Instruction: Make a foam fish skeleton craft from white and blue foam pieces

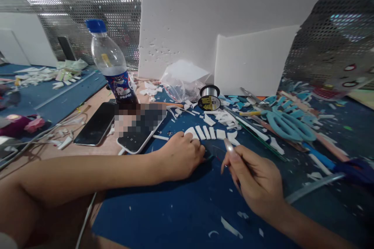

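My left hand [182,157] rests on the blue mat [163,214] with its fingers curled inward; what they grip is hidden under the knuckles. To its right, my right hand [255,177] is raised a little, thumb and fingers closed in a pinch. A faint thin line [215,148] shows in the gap between the two hands and seems to reach the right fingertips. Just beyond them, several small white foam pieces [205,132] lie side by side in a curved row. The spool of clear line [209,98] stands on its side behind the row.
Two phones [95,124] and a Pepsi bottle [118,74] are at left. Blue-handled scissors [289,124], a long green-edged strip [257,136] and foam scraps [228,118] crowd the right. White foam boards [181,19] stand at the back, beside a plastic bag [182,81].
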The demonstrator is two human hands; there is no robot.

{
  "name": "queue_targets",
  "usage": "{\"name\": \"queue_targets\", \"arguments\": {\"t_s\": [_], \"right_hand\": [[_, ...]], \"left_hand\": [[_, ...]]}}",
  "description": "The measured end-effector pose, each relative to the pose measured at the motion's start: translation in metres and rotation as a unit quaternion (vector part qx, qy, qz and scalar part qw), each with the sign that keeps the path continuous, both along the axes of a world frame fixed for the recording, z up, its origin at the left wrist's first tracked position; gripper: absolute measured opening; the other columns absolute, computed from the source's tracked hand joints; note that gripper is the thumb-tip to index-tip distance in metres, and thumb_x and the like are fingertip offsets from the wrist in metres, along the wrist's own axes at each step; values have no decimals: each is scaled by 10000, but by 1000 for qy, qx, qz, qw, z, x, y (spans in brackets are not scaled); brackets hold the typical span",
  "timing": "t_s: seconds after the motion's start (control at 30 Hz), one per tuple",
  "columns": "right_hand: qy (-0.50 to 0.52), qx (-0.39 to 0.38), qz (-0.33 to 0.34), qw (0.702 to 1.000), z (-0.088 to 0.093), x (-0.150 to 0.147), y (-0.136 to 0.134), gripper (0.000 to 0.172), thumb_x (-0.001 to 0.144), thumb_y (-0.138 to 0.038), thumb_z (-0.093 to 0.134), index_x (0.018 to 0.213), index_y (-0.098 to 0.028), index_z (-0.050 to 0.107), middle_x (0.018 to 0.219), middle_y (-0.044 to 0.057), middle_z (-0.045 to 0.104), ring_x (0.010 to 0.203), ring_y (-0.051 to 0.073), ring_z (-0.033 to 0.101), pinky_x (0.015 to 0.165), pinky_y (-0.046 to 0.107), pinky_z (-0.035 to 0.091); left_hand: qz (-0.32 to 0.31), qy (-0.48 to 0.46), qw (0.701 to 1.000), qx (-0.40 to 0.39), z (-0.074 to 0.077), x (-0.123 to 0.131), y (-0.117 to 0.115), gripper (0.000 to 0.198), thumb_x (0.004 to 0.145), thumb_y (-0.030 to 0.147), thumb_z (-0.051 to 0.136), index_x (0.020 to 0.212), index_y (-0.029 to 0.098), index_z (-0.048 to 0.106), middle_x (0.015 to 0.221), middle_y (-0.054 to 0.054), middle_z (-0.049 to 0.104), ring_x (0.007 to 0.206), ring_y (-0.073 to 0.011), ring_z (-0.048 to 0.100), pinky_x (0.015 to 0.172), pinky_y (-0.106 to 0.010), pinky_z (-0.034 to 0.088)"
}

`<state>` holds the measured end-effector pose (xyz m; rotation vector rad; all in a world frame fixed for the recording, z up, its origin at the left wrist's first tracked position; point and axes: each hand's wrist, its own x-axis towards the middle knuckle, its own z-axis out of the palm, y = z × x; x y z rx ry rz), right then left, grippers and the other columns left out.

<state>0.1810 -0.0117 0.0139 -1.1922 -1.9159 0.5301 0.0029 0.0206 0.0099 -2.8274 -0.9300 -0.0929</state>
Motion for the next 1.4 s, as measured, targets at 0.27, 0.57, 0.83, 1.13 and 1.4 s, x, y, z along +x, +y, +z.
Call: {"name": "queue_targets", "arguments": {"t_s": [0.27, 0.57, 0.83, 1.13, 1.4], "right_hand": [[6, -1, 6, 1000, 1, -1, 0, 365, 931, -282, 380, 607, -190, 522, 360, -62, 403, 285, 61, 411, 348, 190, 319], [29, -8, -6, 1000, 1, -1, 0, 364, 929, -279, 393, 602, -184, 522, 363, -66, 396, 290, 53, 400, 368, 193, 320], [37, -8, -3, 999, -1, 1, 1, 355, 926, -282, 401, 608, -185, 525, 360, -70, 392, 293, 52, 399, 362, 185, 313], [40, 2, -4, 999, 0, -1, -1, 355, 926, -278, 398, 602, -186, 510, 355, -75, 378, 290, 49, 380, 366, 183, 311], [32, 16, -5, 999, -2, 1, -1, 329, 929, -260, 396, 630, -189, 515, 378, -77, 388, 303, 47, 398, 384, 180, 324]], "left_hand": [[-20, 4, 999, -37, 4, 2, -1, 74, 811, 160, 500, 878, 156, 529, 819, -41, 614, 733, -211, 559, 573, -315, 392], [-31, -1, 999, -17, 7, 0, 0, 44, 847, 162, 492, 847, 154, 536, 799, -31, 600, 743, -213, 544, 600, -333, 400], [-16, -24, 998, 53, 2, -1, -3, 86, 873, 151, 442, 832, 140, 517, 781, -51, 576, 735, -212, 514, 591, -329, 394], [-5, -105, 989, 108, -5, -5, -1, 141, 874, 139, 392, 780, 139, 498, 721, -54, 535, 672, -197, 456, 551, -317, 371], [39, -369, 908, -193, 3, -2, -19, 219, 927, 169, 302, 732, 169, 402, 698, -2, 459, 626, -116, 393, 574, -245, 345]]}}
